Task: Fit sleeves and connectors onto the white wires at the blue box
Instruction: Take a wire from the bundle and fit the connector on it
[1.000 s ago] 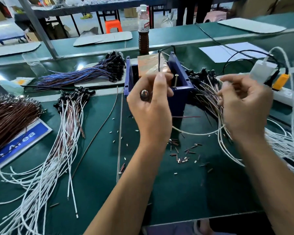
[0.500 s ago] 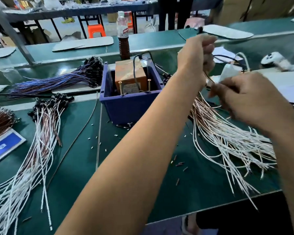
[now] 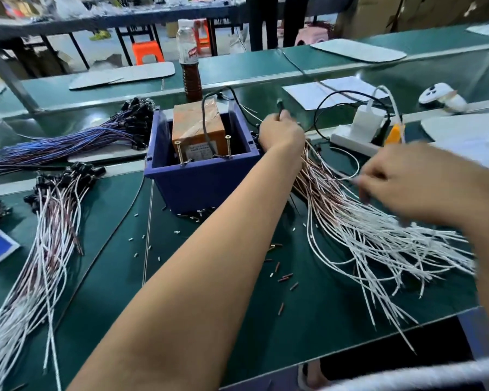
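The blue box (image 3: 198, 182) stands mid-table with a brown block and two upright screws inside. My left hand (image 3: 281, 132) reaches across to the box's right side, its fingers curled round the dark connector end (image 3: 280, 105) of a wire, at the head of the fanned pile of white wires (image 3: 378, 238). My right hand (image 3: 407, 179) is blurred above that pile, and its fingertips pinch a thin white wire (image 3: 353, 165) that loops back toward the left hand. Small sleeves (image 3: 283, 277) lie scattered on the green mat in front of the box.
A second bundle of white wires with black connectors (image 3: 54, 221) lies at the left, and blue-purple wires (image 3: 68, 139) behind it. A bottle (image 3: 189, 66) stands behind the box. A power strip with plugs (image 3: 356, 134) and papers sit at the right rear.
My left hand has dropped from its raised position down to the connector end of the right-hand pile. The right hand has shifted right and lower over the wires. The view has turned slightly left.
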The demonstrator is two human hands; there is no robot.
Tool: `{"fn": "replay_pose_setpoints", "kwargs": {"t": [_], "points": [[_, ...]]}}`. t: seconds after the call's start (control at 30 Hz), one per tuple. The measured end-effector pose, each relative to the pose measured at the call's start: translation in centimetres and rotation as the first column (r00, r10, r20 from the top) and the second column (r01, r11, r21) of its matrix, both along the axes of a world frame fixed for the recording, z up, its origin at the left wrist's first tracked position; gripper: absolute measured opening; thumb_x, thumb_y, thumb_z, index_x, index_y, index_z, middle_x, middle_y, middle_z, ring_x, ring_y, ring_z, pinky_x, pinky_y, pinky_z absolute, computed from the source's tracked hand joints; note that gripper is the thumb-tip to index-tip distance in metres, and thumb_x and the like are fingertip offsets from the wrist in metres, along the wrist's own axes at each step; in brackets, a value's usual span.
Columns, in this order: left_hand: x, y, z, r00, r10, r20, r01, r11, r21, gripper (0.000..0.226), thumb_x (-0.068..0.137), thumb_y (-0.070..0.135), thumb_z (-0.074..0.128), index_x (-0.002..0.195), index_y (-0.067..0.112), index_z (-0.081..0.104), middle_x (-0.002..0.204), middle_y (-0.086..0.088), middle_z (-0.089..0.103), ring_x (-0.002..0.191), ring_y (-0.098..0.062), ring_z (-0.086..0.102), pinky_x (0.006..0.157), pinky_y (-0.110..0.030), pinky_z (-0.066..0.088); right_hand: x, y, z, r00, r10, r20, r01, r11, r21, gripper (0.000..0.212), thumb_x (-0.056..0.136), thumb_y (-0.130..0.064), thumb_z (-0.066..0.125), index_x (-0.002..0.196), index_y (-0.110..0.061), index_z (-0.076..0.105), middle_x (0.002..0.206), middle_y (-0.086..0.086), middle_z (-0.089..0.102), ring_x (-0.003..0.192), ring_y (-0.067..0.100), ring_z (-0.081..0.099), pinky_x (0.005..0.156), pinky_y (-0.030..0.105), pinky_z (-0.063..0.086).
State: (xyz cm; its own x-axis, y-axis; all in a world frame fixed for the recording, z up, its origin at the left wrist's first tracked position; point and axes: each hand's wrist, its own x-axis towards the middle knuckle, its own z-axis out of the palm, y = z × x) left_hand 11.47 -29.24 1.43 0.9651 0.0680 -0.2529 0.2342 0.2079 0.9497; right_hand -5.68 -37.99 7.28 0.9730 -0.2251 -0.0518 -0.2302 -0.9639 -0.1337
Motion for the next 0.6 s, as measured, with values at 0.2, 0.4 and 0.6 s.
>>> {"fn": "replay_pose_setpoints", "kwargs": {"t": [0.2, 0.4, 0.6], "points": [[0.3, 0.5, -3.5, 0.959, -0.258, 0.121, 0.041, 0.544, 0.838, 0.047, 0.107, 0.018, 0.036, 0.153, 0.016, 0.042, 0.130, 0.002, 0.057, 0.098, -0.020, 0.058, 0.064, -0.024, 0.025, 0.7, -0.1, -3.4, 0.970, -0.033, -0.241, 0.038, 0.999, 0.014, 0.036, 0.107, -0.032, 0.053, 0.089, -0.013, 0.078, 0.060, 0.005, 0.071, 0.048, 0.017, 0.069, 0.051, 0.028, 0.057], [-0.6, 0.2, -3.5, 0.991, 0.030, 0.132, -0.071, 0.946, 0.316, 0.035, 0.101, 0.015, 0.062, 0.131, 0.004, 0.046, 0.130, -0.016, 0.059, 0.118, -0.034, 0.059, 0.090, -0.034, 0.049, 0.9, -0.7, -4.1, 0.990, -0.037, -0.134, 0.025, 0.995, -0.096, 0.055, 0.101, -0.050, 0.062, 0.062, -0.012, 0.060, 0.055, 0.001, 0.057, 0.053, 0.019, 0.055, 0.050, 0.030, 0.035], [-2.3, 0.4, -2.9, 0.987, -0.043, 0.152, -0.024, 0.912, 0.410, 0.015, 0.100, 0.023, 0.060, 0.106, 0.014, 0.049, 0.097, -0.006, 0.064, 0.088, -0.030, 0.066, 0.078, -0.037, 0.055, 2.0, 1.1, -4.4, 0.952, -0.090, 0.293, 0.069, 0.994, 0.079, 0.022, 0.097, -0.038, 0.069, 0.080, -0.024, 0.076, 0.074, -0.002, 0.069, 0.067, 0.018, 0.058, 0.055, 0.027, 0.035]]}}
